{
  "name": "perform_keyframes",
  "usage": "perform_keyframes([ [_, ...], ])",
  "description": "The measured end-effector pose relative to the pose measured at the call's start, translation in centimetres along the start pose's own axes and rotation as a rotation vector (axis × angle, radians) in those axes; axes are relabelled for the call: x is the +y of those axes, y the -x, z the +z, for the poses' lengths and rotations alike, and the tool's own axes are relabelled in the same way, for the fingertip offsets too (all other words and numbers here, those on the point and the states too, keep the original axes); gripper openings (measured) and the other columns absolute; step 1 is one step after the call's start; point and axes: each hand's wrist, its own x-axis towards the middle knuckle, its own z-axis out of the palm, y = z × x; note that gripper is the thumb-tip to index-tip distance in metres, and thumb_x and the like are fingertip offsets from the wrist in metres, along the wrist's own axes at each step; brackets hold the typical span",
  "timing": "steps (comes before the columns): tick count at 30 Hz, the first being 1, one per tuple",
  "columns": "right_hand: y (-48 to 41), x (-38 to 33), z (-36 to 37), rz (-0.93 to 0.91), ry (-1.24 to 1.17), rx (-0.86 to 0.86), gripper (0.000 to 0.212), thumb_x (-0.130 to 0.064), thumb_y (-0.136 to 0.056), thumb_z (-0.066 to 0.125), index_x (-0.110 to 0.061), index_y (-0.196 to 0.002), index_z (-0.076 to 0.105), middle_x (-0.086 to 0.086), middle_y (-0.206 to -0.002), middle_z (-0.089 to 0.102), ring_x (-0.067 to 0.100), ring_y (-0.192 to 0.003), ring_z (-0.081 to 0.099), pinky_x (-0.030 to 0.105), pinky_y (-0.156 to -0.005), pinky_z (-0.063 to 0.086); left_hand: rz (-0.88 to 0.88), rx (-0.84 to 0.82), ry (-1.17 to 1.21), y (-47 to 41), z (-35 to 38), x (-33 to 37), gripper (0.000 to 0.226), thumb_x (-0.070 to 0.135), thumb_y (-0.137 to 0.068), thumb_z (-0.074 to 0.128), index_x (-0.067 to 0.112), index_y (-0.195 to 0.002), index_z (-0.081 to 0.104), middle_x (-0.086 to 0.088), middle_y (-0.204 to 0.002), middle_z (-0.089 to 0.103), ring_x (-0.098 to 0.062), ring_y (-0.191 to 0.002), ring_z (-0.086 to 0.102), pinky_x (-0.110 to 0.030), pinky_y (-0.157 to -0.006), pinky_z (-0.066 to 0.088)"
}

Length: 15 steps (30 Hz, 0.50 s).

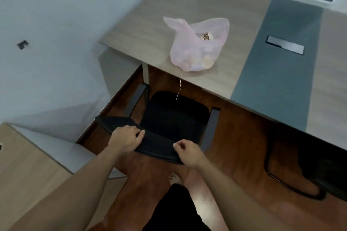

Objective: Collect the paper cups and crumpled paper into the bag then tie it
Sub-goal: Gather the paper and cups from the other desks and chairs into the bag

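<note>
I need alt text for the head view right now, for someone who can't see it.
A translucent pink plastic bag sits on the light wooden desk, mouth open and untied, with pale contents showing inside. In front, the person's left hand grips the top of a black office chair's backrest; the right hand rests curled at its edge.

A: Where does the bag [195, 48] sit?
B: On the desk [150, 30], near its front edge. A hatch [285, 44] lies to its right. The chair [174, 118] stands before the desk: left hand [125, 138] on its backrest, right hand [187, 153] just beside.
</note>
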Motion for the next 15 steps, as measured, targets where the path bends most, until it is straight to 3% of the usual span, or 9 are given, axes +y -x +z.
perform_keyframes([
  [4, 1.1, -0.3, 2.8, 0.081, 0.139, 0.189, 0.065, -0.07, -0.111, 0.032, -0.021, -0.113, 0.075, 0.0, -0.098, 0.073, 0.023, -0.091, 0.071, 0.042, -0.081, 0.061, 0.001, 0.058, 0.0, 0.3, 0.9, -0.6, 0.053, 0.055, -0.108, 0.034, 0.031, -0.106, 0.081, 0.009, -0.103, 0.076, -0.018, -0.096, 0.07, -0.036, -0.079, 0.055],
  [6, 0.8, -1.4, 3.0, 0.095, 0.235, 0.208, 0.08, -0.076, -0.109, 0.02, -0.018, -0.106, 0.076, 0.002, -0.093, 0.071, 0.026, -0.087, 0.07, 0.045, -0.083, 0.061, -0.013, 0.079, 0.037, 0.0, 1.1, -1.0, 0.05, 0.056, -0.106, 0.037, 0.032, -0.099, 0.08, 0.011, -0.096, 0.075, -0.016, -0.091, 0.069, -0.036, -0.074, 0.056],
  [8, 0.2, -2.3, 3.2, 0.111, 0.322, 0.197, 0.089, -0.079, -0.106, 0.01, -0.017, -0.104, 0.075, 0.005, -0.1, 0.07, 0.029, -0.093, 0.068, 0.05, -0.093, 0.059, -0.011, 0.109, 0.068, -0.2, 1.2, -0.8, 0.05, 0.056, -0.103, 0.036, 0.029, -0.083, 0.073, 0.011, -0.079, 0.069, -0.013, -0.076, 0.066, -0.034, -0.063, 0.054],
  [11, -0.7, -3.8, 3.9, 0.105, 0.386, 0.21, 0.093, -0.079, -0.106, 0.008, -0.015, -0.105, 0.076, 0.005, -0.104, 0.071, 0.031, -0.097, 0.069, 0.052, -0.099, 0.055, -0.005, 0.13, 0.107, -0.8, 0.8, -0.3, 0.047, 0.052, -0.1, 0.042, 0.023, -0.066, 0.059, 0.008, -0.063, 0.059, -0.01, -0.059, 0.057, -0.034, -0.052, 0.047],
  [15, -2.4, -5.3, 3.6, 0.124, 0.417, 0.344, 0.082, -0.077, -0.106, 0.017, -0.024, -0.086, 0.076, -0.005, -0.079, 0.065, 0.02, -0.069, 0.064, 0.042, -0.075, 0.062, 0.022, 0.118, 0.133, -3.2, -0.3, -1.1, 0.045, 0.048, -0.097, 0.046, 0.023, -0.059, 0.052, 0.007, -0.058, 0.053, -0.009, -0.053, 0.051, -0.031, -0.047, 0.04],
])
